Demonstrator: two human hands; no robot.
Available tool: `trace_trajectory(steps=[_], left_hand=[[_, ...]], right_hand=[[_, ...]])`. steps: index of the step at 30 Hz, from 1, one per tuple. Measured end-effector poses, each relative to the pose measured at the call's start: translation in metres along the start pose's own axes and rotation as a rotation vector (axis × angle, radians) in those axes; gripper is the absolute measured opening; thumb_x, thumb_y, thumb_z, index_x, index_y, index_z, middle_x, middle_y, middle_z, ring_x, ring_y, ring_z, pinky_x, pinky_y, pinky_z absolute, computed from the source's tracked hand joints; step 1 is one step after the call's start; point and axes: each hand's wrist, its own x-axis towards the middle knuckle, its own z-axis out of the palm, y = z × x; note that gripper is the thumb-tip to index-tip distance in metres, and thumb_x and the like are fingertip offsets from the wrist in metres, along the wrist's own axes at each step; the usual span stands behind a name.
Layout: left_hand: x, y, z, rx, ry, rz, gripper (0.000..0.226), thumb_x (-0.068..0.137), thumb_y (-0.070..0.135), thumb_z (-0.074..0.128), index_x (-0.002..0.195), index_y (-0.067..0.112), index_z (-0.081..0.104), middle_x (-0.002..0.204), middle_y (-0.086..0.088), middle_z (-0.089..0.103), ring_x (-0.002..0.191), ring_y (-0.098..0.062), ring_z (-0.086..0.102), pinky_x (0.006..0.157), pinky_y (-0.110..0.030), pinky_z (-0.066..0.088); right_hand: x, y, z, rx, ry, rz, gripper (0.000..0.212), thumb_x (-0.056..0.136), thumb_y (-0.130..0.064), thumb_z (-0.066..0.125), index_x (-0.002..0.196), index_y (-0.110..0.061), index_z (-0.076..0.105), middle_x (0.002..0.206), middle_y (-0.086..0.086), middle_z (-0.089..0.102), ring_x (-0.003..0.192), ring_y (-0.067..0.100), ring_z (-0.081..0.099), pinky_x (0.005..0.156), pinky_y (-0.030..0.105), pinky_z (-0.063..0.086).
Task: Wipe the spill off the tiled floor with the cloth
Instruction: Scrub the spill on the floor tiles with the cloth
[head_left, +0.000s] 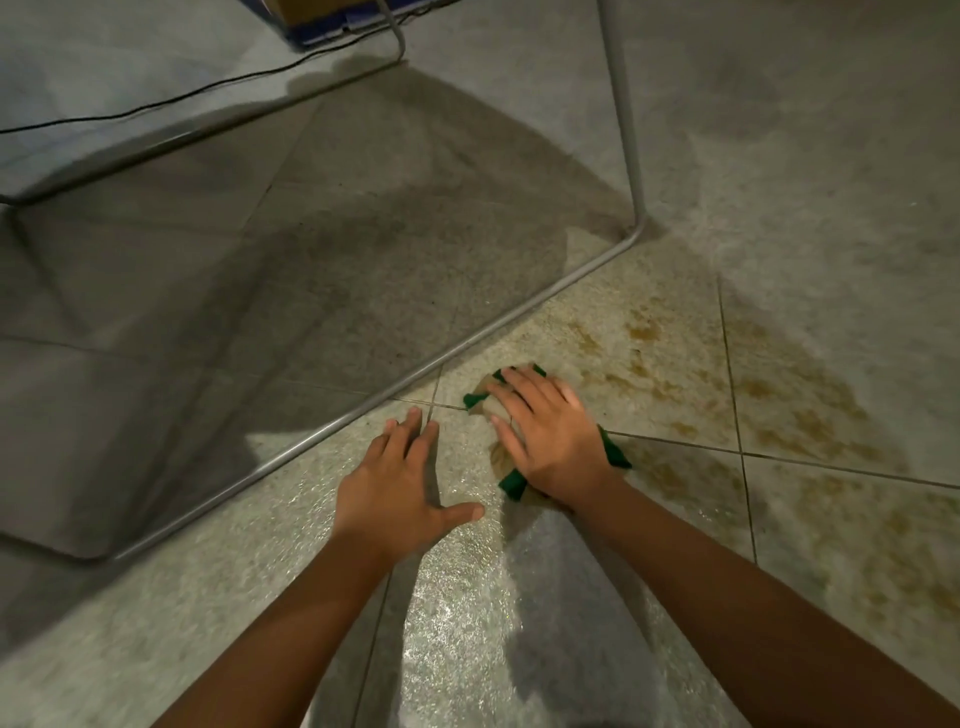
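A brownish spill spreads over the pale speckled floor tiles, right of centre, in blotches that reach toward the lower right. My right hand lies flat on a crumpled cloth, tan with green edges, and presses it to the floor at the spill's left edge. Most of the cloth is hidden under the palm. My left hand rests flat on the tile just left of the cloth, fingers spread, holding nothing.
A thin metal tube frame runs along the floor diagonally just beyond my hands and turns upward at its corner. Its shadowed area lies to the left. A black cable and a blue-based box sit at the top.
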Motion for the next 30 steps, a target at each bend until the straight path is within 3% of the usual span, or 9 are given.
trace_trajectory(steps=[5,8,11,15,20,25,30], left_hand=[[-0.001,0.001,-0.003,-0.010,-0.007,-0.002,0.106,0.072,0.080,0.043,0.151,0.026,-0.003,0.159,0.008,-0.012,0.147,-0.019,-0.004,0.112,-0.040,0.028],[-0.001,0.002,-0.003,-0.010,-0.009,0.000,0.107,0.072,0.079,0.043,0.151,0.025,-0.004,0.159,0.008,-0.013,0.147,-0.019,-0.004,0.113,-0.040,0.027],[0.000,0.001,-0.001,-0.006,-0.004,-0.001,0.107,0.072,0.080,0.043,0.151,0.025,-0.004,0.159,0.008,-0.012,0.147,-0.019,-0.004,0.112,-0.040,0.028],[0.000,0.002,-0.001,-0.007,-0.004,0.000,0.107,0.072,0.080,0.043,0.151,0.025,-0.004,0.159,0.008,-0.012,0.147,-0.019,-0.004,0.112,-0.040,0.028],[0.000,0.005,-0.004,-0.022,-0.047,-0.023,0.107,0.074,0.077,0.046,0.151,0.024,-0.006,0.158,0.007,-0.016,0.147,-0.019,-0.008,0.113,-0.043,0.026],[-0.001,0.015,-0.010,-0.014,-0.100,-0.058,0.104,0.079,0.068,0.051,0.151,0.019,-0.006,0.158,0.002,-0.016,0.147,-0.022,-0.009,0.115,-0.044,0.021],[-0.018,0.036,-0.003,-0.027,0.017,-0.040,0.095,0.081,0.062,0.054,0.150,0.019,0.005,0.159,0.000,0.002,0.147,-0.023,0.005,0.118,-0.040,0.018]], right_hand=[[0.017,0.030,-0.008,-0.008,-0.109,0.144,0.051,0.093,-0.038,0.029,0.121,-0.009,0.061,0.124,0.014,0.059,0.116,0.029,0.055,0.099,0.041,0.037],[0.002,0.034,-0.011,-0.026,-0.042,0.236,0.049,0.093,-0.037,0.033,0.120,-0.009,0.062,0.124,0.014,0.059,0.116,0.029,0.055,0.099,0.036,0.027],[-0.021,0.017,-0.017,-0.075,-0.003,0.330,0.047,0.093,-0.035,0.034,0.121,-0.009,0.061,0.124,0.015,0.059,0.116,0.028,0.055,0.100,0.041,0.032],[-0.044,-0.012,-0.019,-0.072,-0.066,0.217,0.048,0.096,-0.037,0.029,0.125,-0.012,0.058,0.128,0.010,0.058,0.121,0.024,0.051,0.103,0.042,0.036],[-0.034,0.011,-0.015,-0.013,0.042,0.074,0.042,0.095,-0.033,0.041,0.118,-0.006,0.063,0.123,0.014,0.059,0.115,0.027,0.054,0.098,0.040,0.038],[-0.031,0.031,-0.022,-0.026,-0.017,0.178,0.058,0.100,-0.041,0.019,0.118,-0.006,0.062,0.122,0.016,0.060,0.114,0.029,0.056,0.097,0.038,0.031],[-0.065,0.037,-0.033,-0.049,0.044,0.307,0.043,0.094,-0.034,0.041,0.121,-0.007,0.061,0.126,0.015,0.058,0.117,0.028,0.054,0.098,0.043,0.039]])
